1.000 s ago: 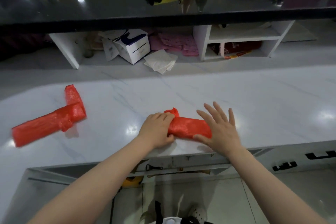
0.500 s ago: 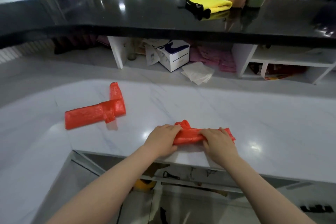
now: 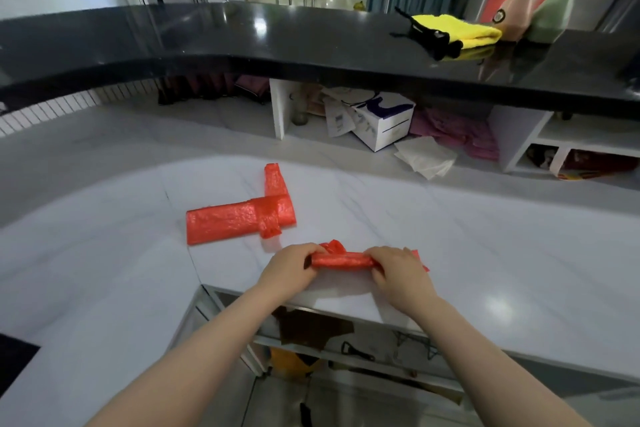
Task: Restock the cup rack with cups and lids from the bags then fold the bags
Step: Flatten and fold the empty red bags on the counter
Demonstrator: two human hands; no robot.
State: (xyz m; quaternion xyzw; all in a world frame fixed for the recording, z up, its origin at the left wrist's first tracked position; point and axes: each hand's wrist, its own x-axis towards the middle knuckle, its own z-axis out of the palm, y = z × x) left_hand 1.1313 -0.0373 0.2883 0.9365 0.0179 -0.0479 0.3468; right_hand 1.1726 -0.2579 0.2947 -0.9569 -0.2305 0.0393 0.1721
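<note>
A: Red plastic, thin and crinkled: the second bag (image 3: 341,259) lies as a narrow roll near the front edge of the worktop (image 3: 485,253). Left hand (image 3: 289,272) grips its left end, right hand (image 3: 398,276) its right end, fingers of both curled over the roll. A loose tuft sticks up beside the left hand.

B: Step in hand?

A: Judged as the folding stage. Just behind that roll and to its left lies the first bag (image 3: 239,218), already folded flat into an L-shape. No cups, lids or rack in view, so restocking cannot be checked.

B: Next move?

A: Probably pressing the roll flat, tucking the tuft, then doubling it over. The film looks slippery and springy; it may unroll if either hand lets go early.
</note>
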